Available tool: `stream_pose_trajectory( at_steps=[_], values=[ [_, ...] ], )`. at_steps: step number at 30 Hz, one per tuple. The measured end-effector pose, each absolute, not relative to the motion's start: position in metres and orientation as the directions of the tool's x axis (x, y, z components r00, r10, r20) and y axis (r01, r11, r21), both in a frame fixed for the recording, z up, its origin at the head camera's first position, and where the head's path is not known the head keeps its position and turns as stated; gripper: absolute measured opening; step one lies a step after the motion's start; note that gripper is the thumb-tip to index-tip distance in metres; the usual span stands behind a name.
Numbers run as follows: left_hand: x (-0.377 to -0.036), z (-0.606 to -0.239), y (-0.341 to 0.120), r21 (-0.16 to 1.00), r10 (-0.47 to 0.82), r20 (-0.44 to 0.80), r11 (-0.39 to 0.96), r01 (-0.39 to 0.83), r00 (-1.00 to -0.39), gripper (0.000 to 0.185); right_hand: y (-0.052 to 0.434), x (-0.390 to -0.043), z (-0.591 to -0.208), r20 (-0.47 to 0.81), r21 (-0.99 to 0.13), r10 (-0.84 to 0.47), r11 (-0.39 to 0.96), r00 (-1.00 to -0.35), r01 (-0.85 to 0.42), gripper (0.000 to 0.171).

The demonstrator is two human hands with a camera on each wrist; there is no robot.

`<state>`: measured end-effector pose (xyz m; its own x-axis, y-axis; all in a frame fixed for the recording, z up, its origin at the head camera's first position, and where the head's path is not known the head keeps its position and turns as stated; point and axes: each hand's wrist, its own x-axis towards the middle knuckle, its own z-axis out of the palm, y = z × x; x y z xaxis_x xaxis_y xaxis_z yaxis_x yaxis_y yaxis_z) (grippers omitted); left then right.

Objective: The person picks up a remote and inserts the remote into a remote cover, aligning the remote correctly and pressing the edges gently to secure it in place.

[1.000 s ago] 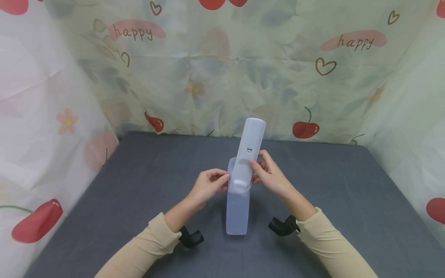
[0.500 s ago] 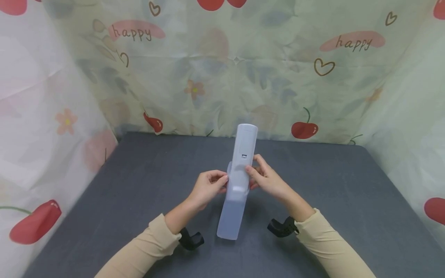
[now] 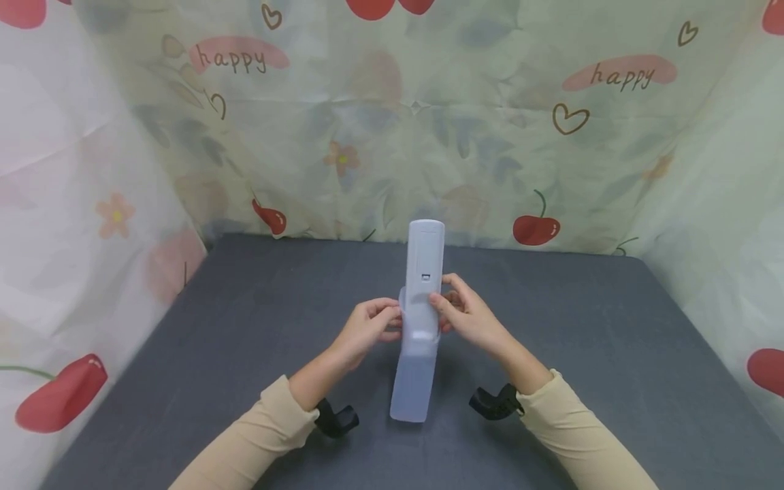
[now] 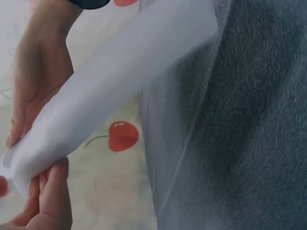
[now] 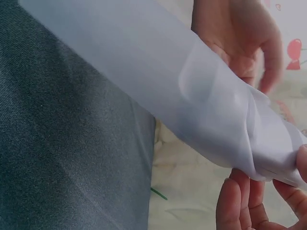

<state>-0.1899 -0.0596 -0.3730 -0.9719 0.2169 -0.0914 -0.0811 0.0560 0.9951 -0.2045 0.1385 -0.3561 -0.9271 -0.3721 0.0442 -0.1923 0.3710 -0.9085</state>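
Observation:
A white remote control (image 3: 425, 255) stands nearly upright above the table, its lower end inside a translucent silicone cover (image 3: 413, 378). My left hand (image 3: 367, 327) pinches the cover's rim on the left side. My right hand (image 3: 468, 314) pinches the rim on the right, thumb against the remote's back. In the left wrist view the cover (image 4: 120, 81) runs diagonally, with my left hand (image 4: 48, 201) at its end. In the right wrist view the cover (image 5: 158, 81) is wrinkled where my right hand (image 5: 249, 201) grips it.
The dark grey table (image 3: 245, 327) lies under the hands. Cloth printed with cherries, hearts and "happy" (image 3: 380, 136) closes off the back and both sides. Black wrist mounts (image 3: 335, 418) hang below the beige sleeves.
The remote and cover have swung from leaning right to nearly upright; the remote's top moved left and a little down. Both hands kept their grip.

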Motion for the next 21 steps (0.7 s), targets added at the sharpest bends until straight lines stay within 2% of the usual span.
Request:
stream_pose_trajectory(
  at_steps=[3,9,16,21],
  values=[
    [-0.1903,-0.3722,-0.0610,0.995,0.236,-0.078,0.077,-0.061,-0.969,0.030,0.1365,-0.2049,-0.3576,0.052,-0.907,-0.360,0.372,-0.931,-0.195,0.039],
    [-0.1905,-0.3751,-0.0619,0.984,0.258,0.019,0.167,0.064,-0.966,0.033,0.1375,-0.2015,-0.3586,0.089,-0.903,-0.376,0.361,-0.922,-0.234,0.041],
    [-0.1896,-0.3761,-0.0610,0.991,0.184,0.077,0.093,0.096,-0.980,0.025,0.1404,-0.1966,-0.3594,0.062,-0.909,-0.354,0.367,-0.933,-0.200,0.032],
    [-0.1893,-0.3772,-0.0599,0.985,0.167,0.115,0.112,0.134,-0.979,0.024,0.1414,-0.1963,-0.3607,0.039,-0.897,-0.346,0.401,-0.938,-0.186,0.024]
  ],
)
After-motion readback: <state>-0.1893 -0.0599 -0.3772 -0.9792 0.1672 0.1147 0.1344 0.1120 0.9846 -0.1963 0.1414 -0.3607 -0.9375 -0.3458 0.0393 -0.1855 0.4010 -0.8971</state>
